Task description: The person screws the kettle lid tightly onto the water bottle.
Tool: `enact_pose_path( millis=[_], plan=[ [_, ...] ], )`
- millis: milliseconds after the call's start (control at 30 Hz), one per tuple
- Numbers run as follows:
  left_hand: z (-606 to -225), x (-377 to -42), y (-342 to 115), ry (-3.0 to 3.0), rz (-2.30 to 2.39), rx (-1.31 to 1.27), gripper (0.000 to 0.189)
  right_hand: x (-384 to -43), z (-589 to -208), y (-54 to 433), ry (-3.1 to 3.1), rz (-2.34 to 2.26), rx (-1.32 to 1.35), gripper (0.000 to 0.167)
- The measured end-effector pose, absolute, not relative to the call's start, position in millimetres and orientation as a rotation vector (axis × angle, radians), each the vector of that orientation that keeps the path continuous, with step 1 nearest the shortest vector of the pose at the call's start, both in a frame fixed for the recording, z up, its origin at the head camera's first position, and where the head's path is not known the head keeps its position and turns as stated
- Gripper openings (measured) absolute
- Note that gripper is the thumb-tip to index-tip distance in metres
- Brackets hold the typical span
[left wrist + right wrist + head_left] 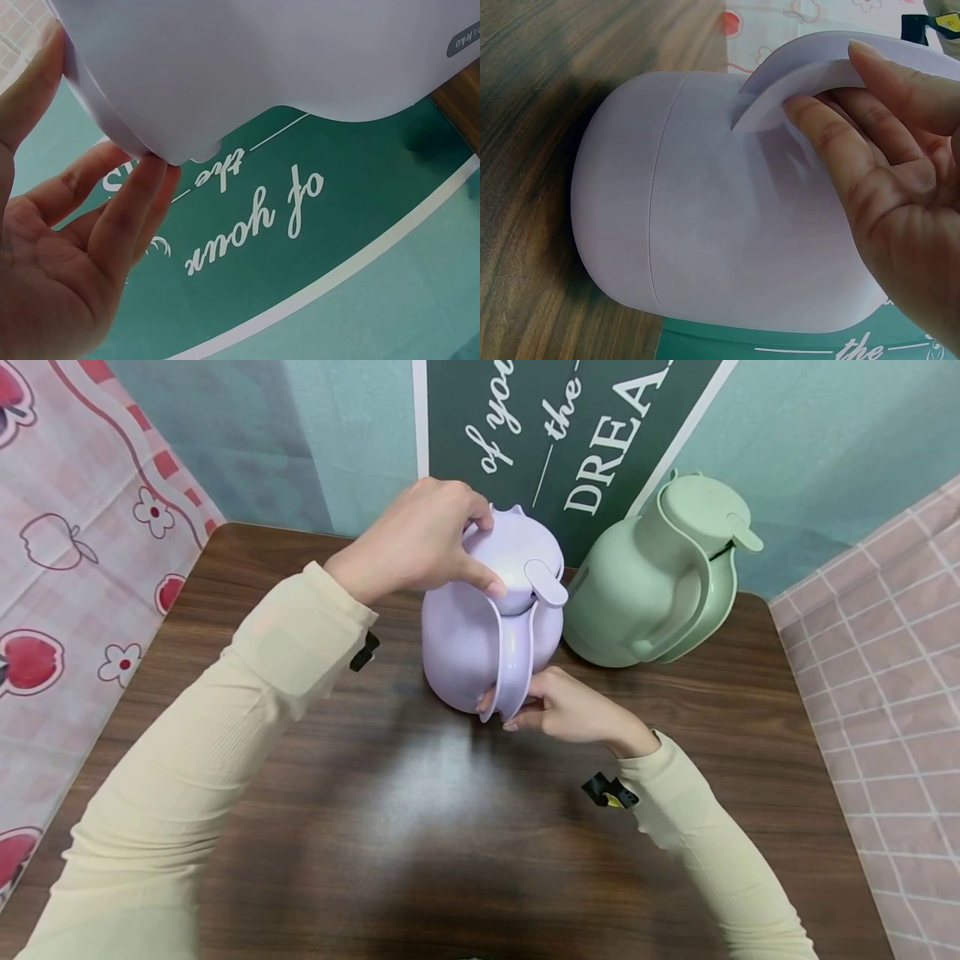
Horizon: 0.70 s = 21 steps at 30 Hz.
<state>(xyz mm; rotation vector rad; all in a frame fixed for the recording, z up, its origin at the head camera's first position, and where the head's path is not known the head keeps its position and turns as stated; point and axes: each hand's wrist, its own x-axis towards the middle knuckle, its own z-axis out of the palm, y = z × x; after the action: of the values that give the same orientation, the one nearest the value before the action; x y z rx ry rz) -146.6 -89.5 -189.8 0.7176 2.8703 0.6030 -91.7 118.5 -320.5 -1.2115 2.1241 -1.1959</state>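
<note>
A lilac thermos jug (461, 643) stands on the wooden table, its handle turned toward me. My left hand (423, 539) grips the rim of its round lid (517, 547), thumb on the near side and fingers on the far side. In the left wrist view, the fingertips (154, 169) press against the lid's edge. Lower down, my right hand (566, 706) holds the jug's curved handle (515, 668). The right wrist view shows the fingers (825, 124) hooked under the handle and the thumb over its outer side.
A green thermos jug (615, 593) of the same shape stands to the right of the lilac one. Behind them leans a dark green board with white lettering (540, 435). A patterned cloth (67, 560) borders the table (450, 860) on the left, a pink tiled surface (892, 710) on the right.
</note>
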Motion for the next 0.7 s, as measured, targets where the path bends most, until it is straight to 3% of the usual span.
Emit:
enact_pose_path(
  millis=[700],
  plan=[
    [-191.0,-143.4,-91.6,2.868,0.618,0.758,0.055,-92.4,-321.3,117.4,2.107,-1.186,-1.202,0.024]
  ],
)
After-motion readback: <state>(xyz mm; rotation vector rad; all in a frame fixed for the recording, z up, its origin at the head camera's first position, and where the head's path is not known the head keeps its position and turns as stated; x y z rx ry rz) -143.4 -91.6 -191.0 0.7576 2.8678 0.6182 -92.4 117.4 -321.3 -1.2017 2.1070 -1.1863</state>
